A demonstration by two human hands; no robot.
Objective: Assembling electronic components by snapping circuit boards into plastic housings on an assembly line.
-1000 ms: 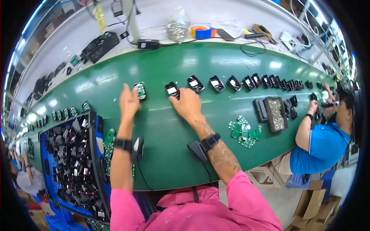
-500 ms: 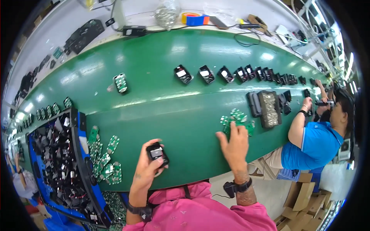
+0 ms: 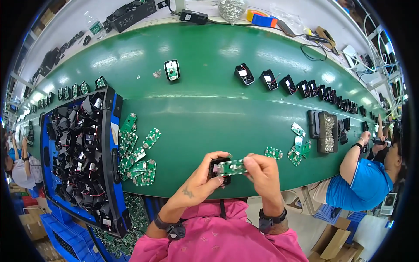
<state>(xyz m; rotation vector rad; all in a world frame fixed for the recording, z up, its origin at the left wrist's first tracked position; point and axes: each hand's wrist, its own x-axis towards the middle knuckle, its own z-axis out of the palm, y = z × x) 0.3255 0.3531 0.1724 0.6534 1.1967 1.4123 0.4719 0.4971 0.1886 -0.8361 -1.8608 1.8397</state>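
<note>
L hand (image 3: pixel 196 185) w/ fingers clamped on blk casing (image 3: pixel 226 180), R hand (image 3: pixel 264 174) w/ fingers pinching grn PCB (image 3: pixel 233 167) partly over it; loose PCBs (image 3: pixel 148 174) on bench (image 3: pixel 196 126)

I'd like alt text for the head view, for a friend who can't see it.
A person's left hand holds a black casing while the right hand holds a green circuit board partly covering it. More circuit boards lie on the green table to either side, with a row of casings beyond.

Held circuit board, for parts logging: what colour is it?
The circuit board is mostly green; see the head view.
</note>
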